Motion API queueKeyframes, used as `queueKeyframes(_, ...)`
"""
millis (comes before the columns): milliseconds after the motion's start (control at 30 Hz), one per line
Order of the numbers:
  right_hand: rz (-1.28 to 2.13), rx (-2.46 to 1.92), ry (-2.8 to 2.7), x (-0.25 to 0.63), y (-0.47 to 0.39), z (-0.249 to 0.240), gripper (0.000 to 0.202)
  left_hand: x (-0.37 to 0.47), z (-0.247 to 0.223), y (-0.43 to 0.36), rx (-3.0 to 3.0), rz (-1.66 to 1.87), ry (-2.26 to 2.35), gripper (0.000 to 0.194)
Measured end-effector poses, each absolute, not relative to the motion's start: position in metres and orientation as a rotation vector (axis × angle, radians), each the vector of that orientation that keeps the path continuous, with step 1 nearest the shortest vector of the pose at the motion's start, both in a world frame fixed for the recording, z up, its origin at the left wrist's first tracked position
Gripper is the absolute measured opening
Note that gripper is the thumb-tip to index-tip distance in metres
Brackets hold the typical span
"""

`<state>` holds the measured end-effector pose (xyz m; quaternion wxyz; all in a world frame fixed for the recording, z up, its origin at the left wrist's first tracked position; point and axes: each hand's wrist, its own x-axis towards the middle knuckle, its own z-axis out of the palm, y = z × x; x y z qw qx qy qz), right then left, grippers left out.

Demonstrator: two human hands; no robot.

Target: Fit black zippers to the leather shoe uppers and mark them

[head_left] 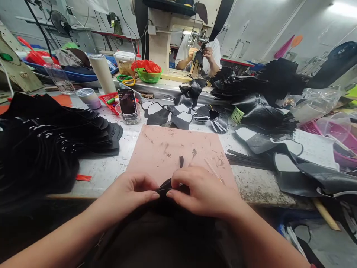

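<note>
Over the near edge of a pink cutting mat [167,143], my left hand [135,190] and my right hand [199,188] are close together. Each pinches the edge of a black leather-like piece [165,185] between thumb and fingers. The rest of this piece seems to hang toward my lap, where it blends into the dark. A short black strip [181,161] lies on the mat just beyond my right hand. Near that hand's knuckles rests a thin white stick [212,169], its lower end partly hidden.
Stacked black pieces [95,130] fill the table's left; more black pieces [256,119] lie right. A phone [127,101] stands in a clear tub beyond the mat, near a tumbler [102,74]. Across the table, a person's hands [208,54] work at a sewing machine [159,48].
</note>
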<state>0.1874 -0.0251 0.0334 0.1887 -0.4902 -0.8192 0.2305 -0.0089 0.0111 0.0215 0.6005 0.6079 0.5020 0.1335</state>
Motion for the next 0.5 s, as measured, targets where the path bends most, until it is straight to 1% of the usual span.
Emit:
queueKeyframes(233, 0.675, -1.333, -2.276, 0.1904, -0.0246, 0.0307, 0.013, -0.0064, 0.0209, 0.0103, 1.417, 0.296, 1.132, 0.014)
queueKeyframes(367, 0.683, -1.375, -2.297, 0.1908, -0.024, 0.0329, 0.012, -0.0051, 0.0237, 0.0144, 1.498, 0.191, 1.064, 0.014)
queueKeyframes(500, 0.699, -1.398, -2.324, 0.1891, -0.0234, 0.0337, 0.013, -0.0028, 0.0258, 0.0185, 1.596, 0.108, 1.02, 0.018)
